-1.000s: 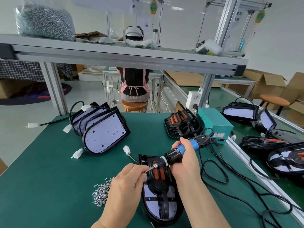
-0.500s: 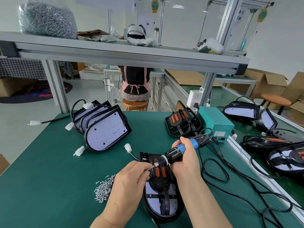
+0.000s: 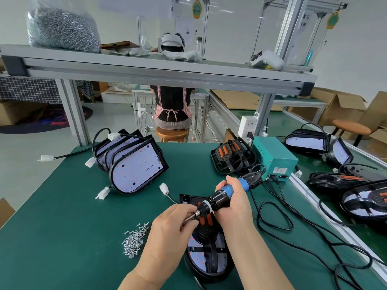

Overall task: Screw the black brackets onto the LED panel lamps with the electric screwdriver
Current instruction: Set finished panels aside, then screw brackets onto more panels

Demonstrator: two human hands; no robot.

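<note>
An LED panel lamp (image 3: 207, 256) lies face up near the front of the green table, with a black bracket (image 3: 206, 229) bearing orange inserts laid over it. My right hand (image 3: 234, 204) grips the blue and black electric screwdriver (image 3: 225, 194), held slanted with its bit pointing down-left. My left hand (image 3: 169, 227) pinches at the bit tip, just above the bracket; a screw there is hidden by my fingers. A small pile of screws (image 3: 135, 240) sits left of the lamp.
Several lamps (image 3: 134, 164) lean stacked at the back left, with white connectors. More bracketed lamps (image 3: 232, 155) stand beside a teal power box (image 3: 274, 158). Black cables (image 3: 293, 231) loop across the right side. Finished lamps (image 3: 364, 197) lie on the conveyor at right. A person sits beyond the bench.
Both hands stay together at the screwdriver tip over the bracket. The view has shifted slightly; nothing else moved.
</note>
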